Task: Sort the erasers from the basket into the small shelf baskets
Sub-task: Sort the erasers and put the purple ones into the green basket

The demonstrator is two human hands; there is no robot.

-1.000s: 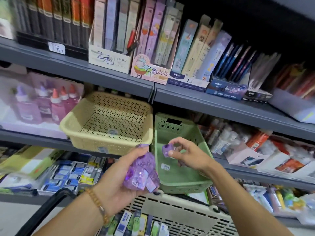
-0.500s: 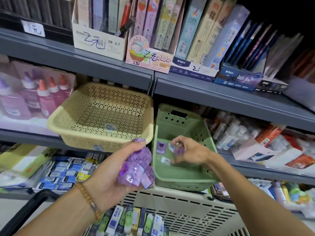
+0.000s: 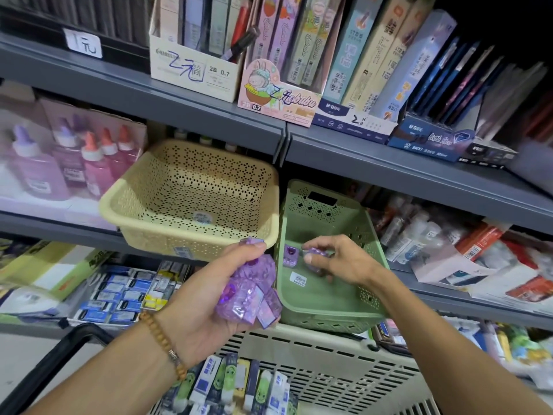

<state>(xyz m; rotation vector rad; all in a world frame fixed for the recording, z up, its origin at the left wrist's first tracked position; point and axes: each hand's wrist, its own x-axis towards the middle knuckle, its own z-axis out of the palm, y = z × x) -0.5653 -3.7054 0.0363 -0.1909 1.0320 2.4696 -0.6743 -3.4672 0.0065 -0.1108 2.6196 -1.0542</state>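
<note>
My left hand [image 3: 206, 304] holds a bunch of purple wrapped erasers [image 3: 248, 290] just in front of the two shelf baskets. My right hand [image 3: 338, 260] reaches into the green shelf basket [image 3: 329, 316] and pinches one purple eraser [image 3: 315, 253] low over its floor. Another purple eraser [image 3: 290, 254] lies on the green basket's floor just left of my fingers. The yellow perforated shelf basket [image 3: 185, 238] stands to the left with no erasers in it. Below, the big beige carry basket [image 3: 329, 363] holds several packaged erasers [image 3: 227, 384].
Grey shelves carry boxes of pencil leads [image 3: 278, 94] above the baskets. Glue bottles [image 3: 59, 163] stand left of the yellow basket, packaged stationery [image 3: 449, 247] right of the green one. The carry basket's black handle [image 3: 59, 351] rises at lower left.
My right hand has gone from the green basket's rim down inside it. One purple eraser now lies on the basket floor, and the hand holds another. My left hand barely moved.
</note>
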